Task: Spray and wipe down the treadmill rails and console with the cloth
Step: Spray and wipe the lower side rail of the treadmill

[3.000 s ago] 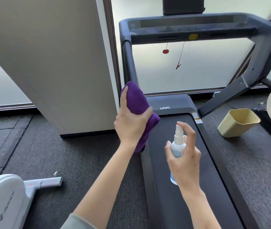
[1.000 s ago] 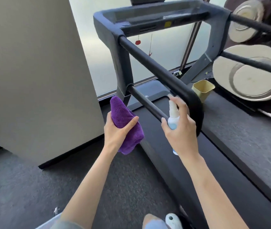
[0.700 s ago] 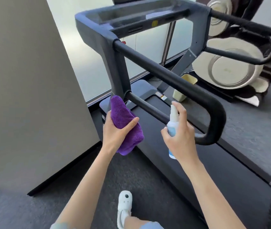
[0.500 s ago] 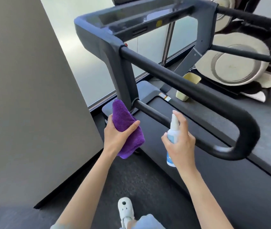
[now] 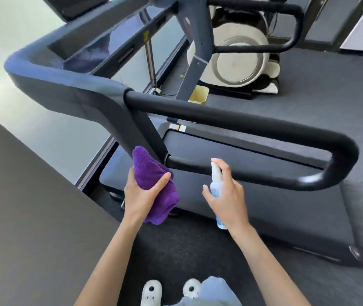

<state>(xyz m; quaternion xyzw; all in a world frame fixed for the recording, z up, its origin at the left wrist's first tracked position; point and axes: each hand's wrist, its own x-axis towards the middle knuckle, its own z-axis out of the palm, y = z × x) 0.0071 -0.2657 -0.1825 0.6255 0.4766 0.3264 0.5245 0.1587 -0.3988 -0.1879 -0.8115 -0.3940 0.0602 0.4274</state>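
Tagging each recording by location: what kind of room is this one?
Probably a gym or fitness room: a treadmill with black padded handrails, a second exercise machine behind it, and dark rubber-like flooring.

Bright daylight from frosted window [image 5: 3, 36] upper left, soft shadows, glare spot on rail [image 5: 308, 178] bend, motion blur on console [image 5: 101, 54], wide-angle bending at edges

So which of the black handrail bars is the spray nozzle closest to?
The lower, thinner bar just behind the spray bottle in the right hand; the thicker upper bar sits well above it.
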